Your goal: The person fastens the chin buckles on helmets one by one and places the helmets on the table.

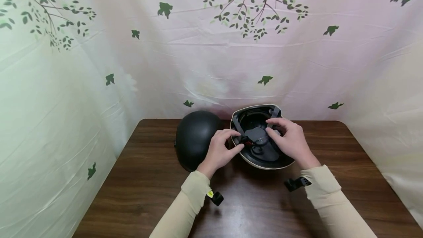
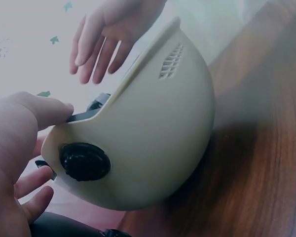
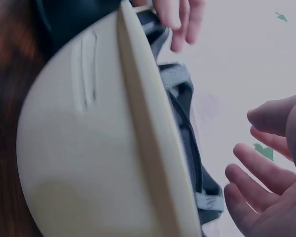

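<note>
A cream helmet lies upside down at the back of the table, its black lining and grey straps facing up. My left hand is at its left rim, thumb and forefinger spread beside a black buckle with a red part. In the left wrist view, the thumb tip is right at the dark strip on the rim, above a round black knob. My right hand hovers over the right side of the opening, fingers loosely bent and apart from the straps in the right wrist view.
Left of the cream helmet, a black helmet sits dome up, close beside my left hand. Both stand on a dark wooden table. A pale curtain printed with leaves and birds hangs behind the table and along its sides.
</note>
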Demonstrator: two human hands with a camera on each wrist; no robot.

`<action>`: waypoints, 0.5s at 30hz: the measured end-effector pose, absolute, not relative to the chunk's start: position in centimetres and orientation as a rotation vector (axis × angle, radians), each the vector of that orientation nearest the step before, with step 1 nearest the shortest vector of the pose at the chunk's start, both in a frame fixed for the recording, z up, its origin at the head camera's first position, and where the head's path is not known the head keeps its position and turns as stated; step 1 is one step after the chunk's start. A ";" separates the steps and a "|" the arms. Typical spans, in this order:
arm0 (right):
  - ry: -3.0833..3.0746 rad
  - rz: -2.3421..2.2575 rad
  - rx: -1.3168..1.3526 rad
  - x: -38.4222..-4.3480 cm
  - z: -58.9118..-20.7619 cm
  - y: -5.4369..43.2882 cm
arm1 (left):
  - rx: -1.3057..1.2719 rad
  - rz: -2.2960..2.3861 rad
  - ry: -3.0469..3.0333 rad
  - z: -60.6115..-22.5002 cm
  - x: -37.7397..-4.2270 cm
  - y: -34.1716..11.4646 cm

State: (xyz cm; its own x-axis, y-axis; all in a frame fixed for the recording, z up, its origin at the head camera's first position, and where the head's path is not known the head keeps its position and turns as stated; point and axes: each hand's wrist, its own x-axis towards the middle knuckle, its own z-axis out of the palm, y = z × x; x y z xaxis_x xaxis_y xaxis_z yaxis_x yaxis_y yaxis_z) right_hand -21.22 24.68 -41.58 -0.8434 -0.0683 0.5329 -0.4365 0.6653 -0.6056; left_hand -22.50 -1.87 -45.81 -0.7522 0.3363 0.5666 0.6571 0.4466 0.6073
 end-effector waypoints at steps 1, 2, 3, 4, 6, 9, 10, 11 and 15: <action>-2.410 1.010 0.384 -21.2 -41.6 24.9 | -0.833 -1.209 -2.341 -46.0 -22.4 -1.9; -2.410 0.978 0.380 -21.1 -41.6 25.1 | -0.822 -1.199 -2.343 -46.1 -22.4 -2.0; -2.409 0.949 0.378 -21.1 -41.6 25.4 | -0.814 -1.198 -2.342 -46.2 -22.3 -2.1; -2.408 0.926 0.375 -21.0 -41.7 25.6 | -0.806 -1.199 -2.342 -46.3 -22.2 -2.1; -2.401 0.895 0.371 -21.0 -41.8 26.2 | -0.794 -1.206 -2.337 -46.6 -22.0 -2.1; -2.388 0.863 0.338 -21.0 -42.1 27.1 | -0.782 -1.230 -2.311 -46.9 -21.8 -2.1; -2.388 0.854 0.320 -20.9 -42.2 27.4 | -0.778 -1.240 -2.296 -47.0 -21.7 -2.0; -2.389 0.844 0.303 -20.9 -42.3 27.8 | -0.776 -1.258 -2.277 -47.0 -21.6 -2.0; -2.427 0.846 0.240 -20.7 -42.6 29.1 | -0.760 -1.321 -2.232 -47.2 -21.3 -1.9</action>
State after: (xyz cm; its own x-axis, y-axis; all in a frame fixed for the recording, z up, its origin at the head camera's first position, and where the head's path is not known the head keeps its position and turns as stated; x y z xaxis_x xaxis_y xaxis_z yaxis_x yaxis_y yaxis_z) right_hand -20.69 29.05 -42.62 -0.8311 0.0126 0.5560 -0.3357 0.7857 -0.5196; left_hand -21.33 -1.86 -47.24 -0.7542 0.2348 0.6132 0.6505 0.3941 0.6492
